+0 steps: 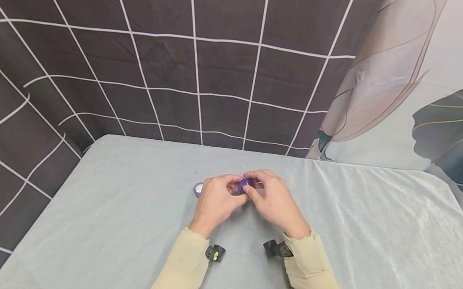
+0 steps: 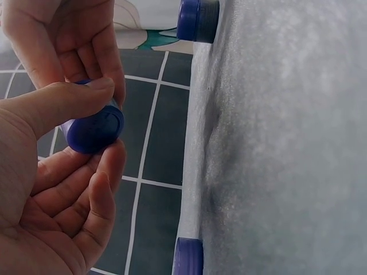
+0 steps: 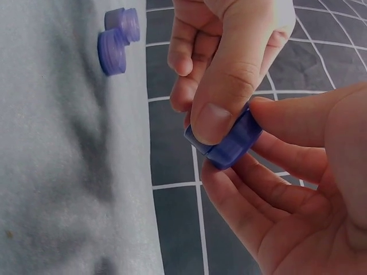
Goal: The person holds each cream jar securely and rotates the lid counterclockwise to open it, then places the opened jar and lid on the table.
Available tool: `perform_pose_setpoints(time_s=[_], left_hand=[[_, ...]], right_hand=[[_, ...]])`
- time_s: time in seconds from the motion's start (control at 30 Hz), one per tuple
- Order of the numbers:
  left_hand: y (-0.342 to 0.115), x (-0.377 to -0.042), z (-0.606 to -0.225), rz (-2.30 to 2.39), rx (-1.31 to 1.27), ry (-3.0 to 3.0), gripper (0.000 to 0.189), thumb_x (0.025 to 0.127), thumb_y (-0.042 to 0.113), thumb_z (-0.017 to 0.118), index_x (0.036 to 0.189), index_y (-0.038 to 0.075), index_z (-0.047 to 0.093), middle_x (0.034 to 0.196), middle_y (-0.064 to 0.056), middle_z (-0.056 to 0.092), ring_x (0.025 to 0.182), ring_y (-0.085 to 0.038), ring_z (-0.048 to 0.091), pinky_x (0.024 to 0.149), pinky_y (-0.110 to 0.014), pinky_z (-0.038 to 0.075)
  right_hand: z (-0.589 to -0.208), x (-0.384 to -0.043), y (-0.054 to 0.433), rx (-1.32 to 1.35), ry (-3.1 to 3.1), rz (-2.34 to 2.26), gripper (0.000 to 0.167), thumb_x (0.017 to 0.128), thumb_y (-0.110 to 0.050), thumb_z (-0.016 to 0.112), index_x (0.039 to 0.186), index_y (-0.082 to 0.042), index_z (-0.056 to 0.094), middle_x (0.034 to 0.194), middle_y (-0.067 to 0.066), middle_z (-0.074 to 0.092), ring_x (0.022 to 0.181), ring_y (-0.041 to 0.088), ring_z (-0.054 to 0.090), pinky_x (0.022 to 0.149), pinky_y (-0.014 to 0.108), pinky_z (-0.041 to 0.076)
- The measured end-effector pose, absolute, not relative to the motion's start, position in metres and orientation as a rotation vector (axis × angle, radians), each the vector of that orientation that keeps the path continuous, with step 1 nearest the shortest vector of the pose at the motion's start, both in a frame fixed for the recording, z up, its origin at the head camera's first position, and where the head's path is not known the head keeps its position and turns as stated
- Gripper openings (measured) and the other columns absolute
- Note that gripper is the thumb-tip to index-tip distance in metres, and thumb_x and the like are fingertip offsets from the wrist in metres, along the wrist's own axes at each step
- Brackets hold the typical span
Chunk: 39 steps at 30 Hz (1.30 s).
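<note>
Pale tabletop; left fingers, right fingers curled, both pinching small purple container

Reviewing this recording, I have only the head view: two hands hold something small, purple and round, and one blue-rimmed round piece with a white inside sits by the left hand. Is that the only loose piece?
Observer: No, the right wrist view shows two round blue-purple plastic-looking pieces on the pale grey-blue cloth.
Operator: Is the held thing one unbroken block?
Observer: No, the right wrist view shows a seam across the small round blue plastic-looking container, near the thumb of the left hand.
Operator: What does its end look like?
Observer: The left wrist view shows one end: round and blue, no white visible.
</note>
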<state>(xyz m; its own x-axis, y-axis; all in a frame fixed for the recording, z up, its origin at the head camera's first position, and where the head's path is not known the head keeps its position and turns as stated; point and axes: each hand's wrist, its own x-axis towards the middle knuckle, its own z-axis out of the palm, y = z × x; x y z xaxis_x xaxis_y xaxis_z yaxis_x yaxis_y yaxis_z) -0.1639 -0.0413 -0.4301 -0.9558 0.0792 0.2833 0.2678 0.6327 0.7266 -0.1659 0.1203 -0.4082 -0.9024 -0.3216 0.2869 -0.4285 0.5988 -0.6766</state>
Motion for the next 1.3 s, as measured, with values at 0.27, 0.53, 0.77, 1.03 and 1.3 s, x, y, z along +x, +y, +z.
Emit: perform_pose_setpoints(time_s=[0.27, 0.53, 0.77, 1.03, 1.3], left_hand=[[-0.0412, -0.1633, -0.4297, -1.221, -0.286, -2.629, 0.033, 0.074, 0.023, 0.084, 0.103, 0.008, 0.078, 0.086, -0.001, 0.076, 0.073, -0.008, 0.067, 0.068, -0.027, 0.053], [-0.041, -0.1633, -0.4305, -1.218, -0.294, -2.623, 0.028, 0.075, 0.022, 0.084, 0.1, 0.011, 0.079, 0.08, 0.003, 0.073, 0.071, -0.007, 0.065, 0.067, -0.027, 0.052], [-0.0403, -0.1636, -0.4303, -1.213, -0.302, -2.614, 0.027, 0.074, 0.02, 0.082, 0.099, 0.011, 0.079, 0.078, 0.005, 0.072, 0.071, -0.006, 0.065, 0.068, -0.027, 0.052], [-0.0399, -0.1645, -0.4317, -1.182, -0.304, -2.602, 0.027, 0.074, 0.021, 0.083, 0.098, 0.011, 0.078, 0.077, 0.004, 0.072, 0.071, -0.008, 0.065, 0.068, -0.028, 0.052], [-0.04, -0.1641, -0.4317, -1.187, -0.3, -2.615, 0.029, 0.074, 0.021, 0.083, 0.1, 0.01, 0.078, 0.079, 0.004, 0.072, 0.073, -0.009, 0.066, 0.068, -0.028, 0.052]], right_hand=[[-0.4085, -0.1658, 0.121, 0.663, -2.669, 1.206, 0.025, 0.093, -0.008, 0.069, 0.117, 0.0, 0.068, 0.114, 0.012, 0.069, 0.101, 0.028, 0.068, 0.091, 0.045, 0.052], [-0.4098, -0.1665, 0.1222, 0.656, -2.657, 1.219, 0.031, 0.093, -0.012, 0.069, 0.12, 0.001, 0.067, 0.117, 0.015, 0.068, 0.101, 0.032, 0.067, 0.09, 0.047, 0.053], [-0.411, -0.1662, 0.1214, 0.593, -2.662, 1.211, 0.039, 0.093, -0.024, 0.071, 0.122, 0.001, 0.066, 0.117, 0.015, 0.069, 0.099, 0.03, 0.067, 0.089, 0.045, 0.053], [-0.4132, -0.1663, 0.1181, 0.466, -2.691, 1.162, 0.044, 0.094, -0.035, 0.069, 0.12, 0.001, 0.067, 0.114, 0.014, 0.07, 0.096, 0.025, 0.068, 0.086, 0.044, 0.052], [-0.415, -0.1666, 0.1156, 0.391, -2.713, 1.122, 0.044, 0.093, -0.038, 0.069, 0.116, -0.001, 0.069, 0.1, 0.01, 0.071, 0.092, 0.025, 0.065, 0.085, 0.044, 0.051]])
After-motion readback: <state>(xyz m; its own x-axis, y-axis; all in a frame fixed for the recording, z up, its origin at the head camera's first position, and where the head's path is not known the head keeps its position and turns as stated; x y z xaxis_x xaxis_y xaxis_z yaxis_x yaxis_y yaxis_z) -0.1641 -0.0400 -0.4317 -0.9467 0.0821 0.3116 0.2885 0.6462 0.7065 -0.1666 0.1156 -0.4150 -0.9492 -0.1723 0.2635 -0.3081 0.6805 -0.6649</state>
